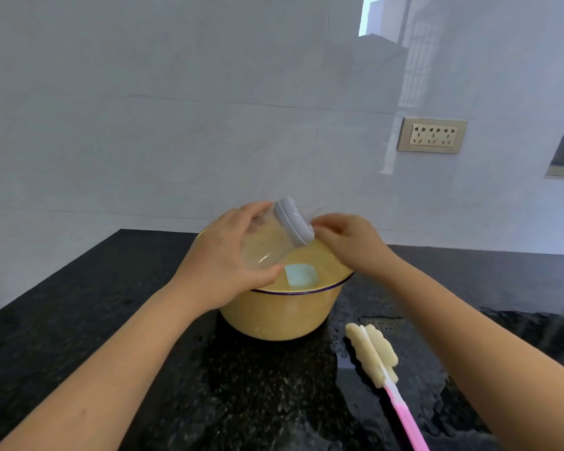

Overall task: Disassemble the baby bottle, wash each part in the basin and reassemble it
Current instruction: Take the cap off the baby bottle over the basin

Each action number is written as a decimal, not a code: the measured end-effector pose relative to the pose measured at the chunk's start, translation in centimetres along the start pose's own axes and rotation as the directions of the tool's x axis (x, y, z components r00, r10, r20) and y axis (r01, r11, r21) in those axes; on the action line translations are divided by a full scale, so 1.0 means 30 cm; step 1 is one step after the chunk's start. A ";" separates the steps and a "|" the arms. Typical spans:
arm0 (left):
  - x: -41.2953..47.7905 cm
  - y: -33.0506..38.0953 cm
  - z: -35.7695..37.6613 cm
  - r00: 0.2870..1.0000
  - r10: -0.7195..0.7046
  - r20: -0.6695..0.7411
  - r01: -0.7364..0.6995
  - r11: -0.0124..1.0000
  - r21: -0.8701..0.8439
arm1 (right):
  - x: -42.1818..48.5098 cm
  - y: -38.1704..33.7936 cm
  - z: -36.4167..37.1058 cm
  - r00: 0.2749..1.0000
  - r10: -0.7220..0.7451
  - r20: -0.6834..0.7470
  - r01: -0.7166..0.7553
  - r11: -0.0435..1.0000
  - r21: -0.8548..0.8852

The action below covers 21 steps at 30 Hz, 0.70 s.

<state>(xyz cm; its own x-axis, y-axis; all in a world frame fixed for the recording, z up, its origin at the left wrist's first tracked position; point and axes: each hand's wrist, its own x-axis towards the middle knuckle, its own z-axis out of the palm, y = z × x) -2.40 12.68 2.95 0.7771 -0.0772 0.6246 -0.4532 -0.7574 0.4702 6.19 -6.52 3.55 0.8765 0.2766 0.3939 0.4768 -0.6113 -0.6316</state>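
Note:
My left hand (222,255) grips the clear body of the baby bottle (267,245), held tilted above the yellow basin (274,317). The bottle's white screw collar (293,222) points up and to the right. My right hand (345,242) has its fingertips at the collar's right side, by the blurred clear nipple (313,211). A pale blue sponge (300,275) floats in the basin's water under the bottle.
A bottle brush (375,353) with a cream sponge head and pink handle lies on the wet black granite counter (79,320), right of the basin. The tiled wall behind carries a socket plate (432,135).

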 end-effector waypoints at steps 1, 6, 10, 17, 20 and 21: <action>0.010 -0.014 0.005 1.000 0.013 0.002 -0.013 0.999 0.033 | 0.001 -0.019 -0.006 0.998 0.045 -0.052 -0.032 0.974 0.226; 0.044 -0.077 0.032 0.993 0.092 0.067 -0.102 0.983 0.154 | -0.022 -0.102 -0.016 0.979 0.083 0.188 -0.169 0.845 0.508; 0.054 -0.090 0.042 0.988 0.063 0.142 -0.087 0.982 0.168 | -0.012 -0.093 0.018 0.989 -0.006 0.145 -0.049 0.927 0.373; 0.078 -0.092 0.035 0.961 -0.061 0.269 0.096 0.988 -0.120 | -0.001 -0.044 -0.004 0.958 -0.195 0.212 0.111 0.928 0.355; 0.093 -0.096 0.051 0.960 -0.095 0.263 0.129 0.984 -0.119 | 0.011 -0.034 -0.016 0.942 -0.171 0.287 0.044 0.916 0.399; 0.097 -0.098 0.057 0.961 -0.102 0.258 0.134 0.985 -0.107 | 0.015 -0.035 -0.008 0.947 -0.127 0.296 -0.001 0.917 0.399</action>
<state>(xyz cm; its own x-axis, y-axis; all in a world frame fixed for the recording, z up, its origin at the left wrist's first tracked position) 1.96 13.58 2.32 0.9056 -0.1641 0.3910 -0.3893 -0.6875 0.6131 6.05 -5.93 4.56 0.7887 0.5592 0.2555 0.4623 -0.2656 -0.8460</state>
